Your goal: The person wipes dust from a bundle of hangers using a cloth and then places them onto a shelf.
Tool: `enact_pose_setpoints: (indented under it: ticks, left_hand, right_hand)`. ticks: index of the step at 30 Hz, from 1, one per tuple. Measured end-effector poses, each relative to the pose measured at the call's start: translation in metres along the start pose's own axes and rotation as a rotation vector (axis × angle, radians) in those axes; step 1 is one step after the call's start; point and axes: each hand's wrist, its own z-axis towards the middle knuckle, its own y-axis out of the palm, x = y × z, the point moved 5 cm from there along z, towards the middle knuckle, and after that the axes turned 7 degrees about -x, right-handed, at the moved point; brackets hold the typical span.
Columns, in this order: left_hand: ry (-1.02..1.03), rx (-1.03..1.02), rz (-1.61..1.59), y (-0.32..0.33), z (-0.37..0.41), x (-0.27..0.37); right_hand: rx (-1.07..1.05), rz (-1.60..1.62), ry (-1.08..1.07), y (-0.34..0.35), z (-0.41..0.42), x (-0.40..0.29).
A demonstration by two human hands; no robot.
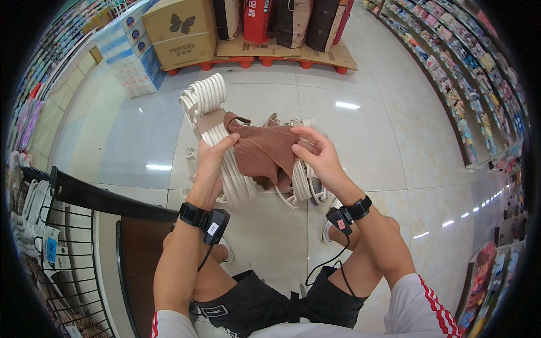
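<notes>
My left hand [210,162] grips a bundle of white plastic hangers [226,154], hooks pointing away from me. A beige band [211,121] wraps the bundle below the hooks. My left thumb presses on the near edge of a brown knit cloth [266,148] spread beside the hangers. At the cloth's right edge, the fingers and thumb of my right hand [319,154] pinch it. Beneath the cloth, more bundled white hangers [301,181] lie on the floor, partly hidden by it and by my right hand.
Ahead, an orange pallet [247,63] bears a cardboard carton [181,36] and tall bags [291,23]. Wrapped paper packs [141,63] stand beside it. A wire rack [72,262] with hangers and a black rail [114,196] are close on my left. Stocked shelves [456,63] line the right.
</notes>
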Motion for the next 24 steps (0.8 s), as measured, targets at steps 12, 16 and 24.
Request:
enact_pose_setpoints:
  ticks: [12, 16, 24]
  left_hand:
    - [0.090, 0.018, 0.053, -0.001, -0.003, 0.006]
    - [0.104, 0.028, 0.153, -0.006, -0.002, 0.005]
    - [0.101, 0.001, 0.079, -0.001, -0.004, 0.013]
  right_hand:
    - [-0.109, 0.386, 0.444, 0.002, -0.006, 0.033]
    - [-0.087, 0.185, 0.555, 0.012, -0.009, 0.028]
    - [-0.497, -0.066, 0.523, 0.011, -0.020, -0.002]
